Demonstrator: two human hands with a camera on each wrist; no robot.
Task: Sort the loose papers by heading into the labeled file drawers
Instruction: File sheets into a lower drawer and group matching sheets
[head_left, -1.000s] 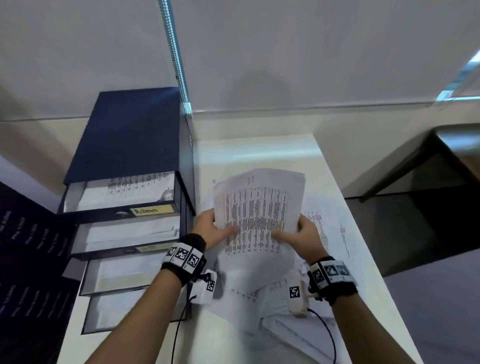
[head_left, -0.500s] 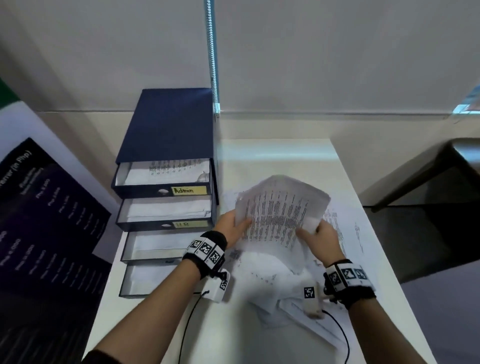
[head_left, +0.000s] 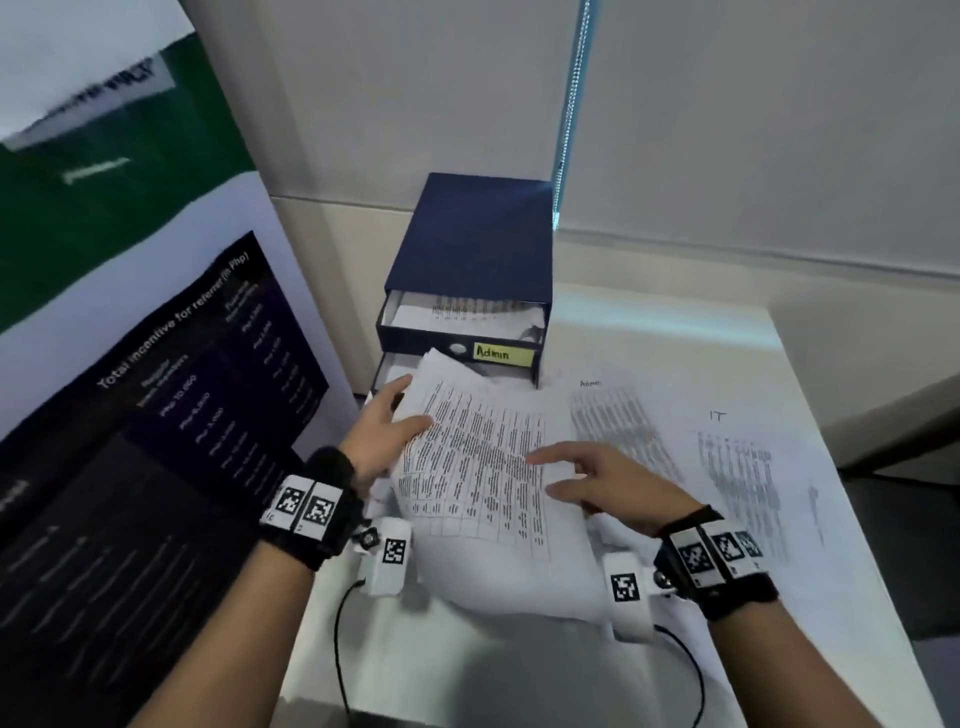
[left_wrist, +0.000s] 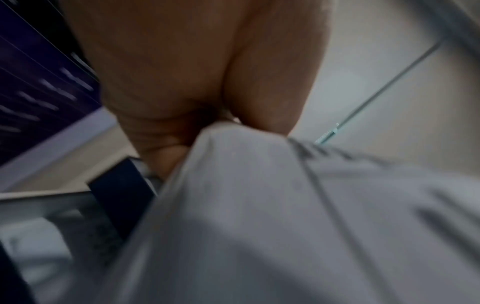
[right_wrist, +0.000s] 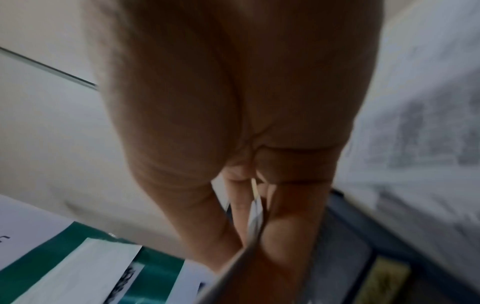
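So that it can enter a drawer below Admin (head_left: 503, 354), the sheet (head_left: 478, 467) is pinched by the left hand (head_left: 382, 434); the right hand (head_left: 615, 486), fingers spread, is rested on it.

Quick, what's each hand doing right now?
Left hand: grips the paper.
Right hand: fingers straight on the paper; grip unclear.

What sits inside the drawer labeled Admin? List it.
Inside the Admin drawer, pulled open, lies a printed sheet with columns of text. Whether more sheets lie beneath it cannot be seen; its heading is unreadable.
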